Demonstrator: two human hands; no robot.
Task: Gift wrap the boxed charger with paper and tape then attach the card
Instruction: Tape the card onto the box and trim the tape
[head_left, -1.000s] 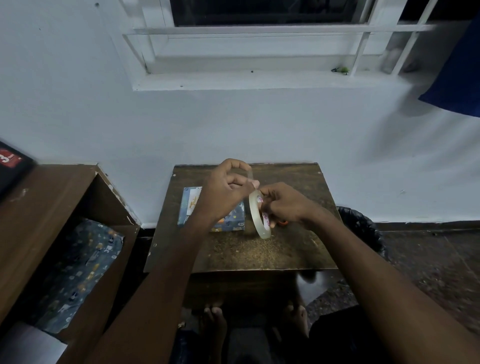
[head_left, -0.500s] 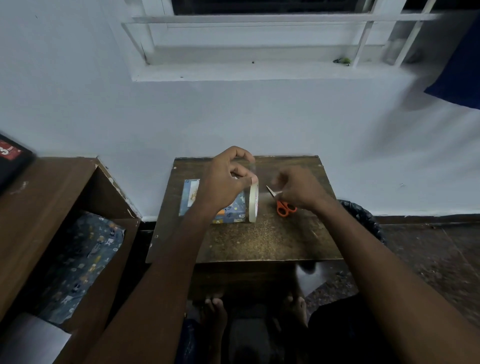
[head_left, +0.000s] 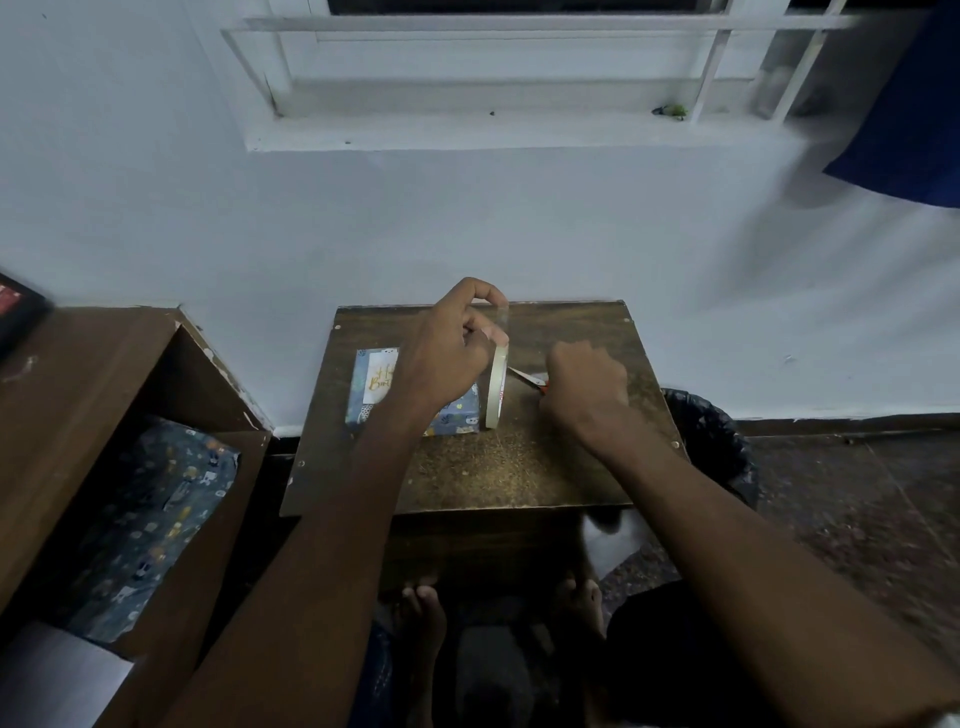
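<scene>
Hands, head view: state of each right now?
Left hand: pinching the pulled tape strip, roll hanging below.
Right hand: curled round the scissors on the table.

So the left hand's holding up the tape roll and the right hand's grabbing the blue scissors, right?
Not quite: the scissors under the right hand have orange handles, not blue, as the head view shows. The left hand does hold up the tape roll.

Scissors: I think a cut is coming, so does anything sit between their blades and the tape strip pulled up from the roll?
Nothing visible does. The right hand grips the scissors, whose blades point at the tape roll. The left hand pinches the strip above the roll. Only bare table lies between.
</scene>
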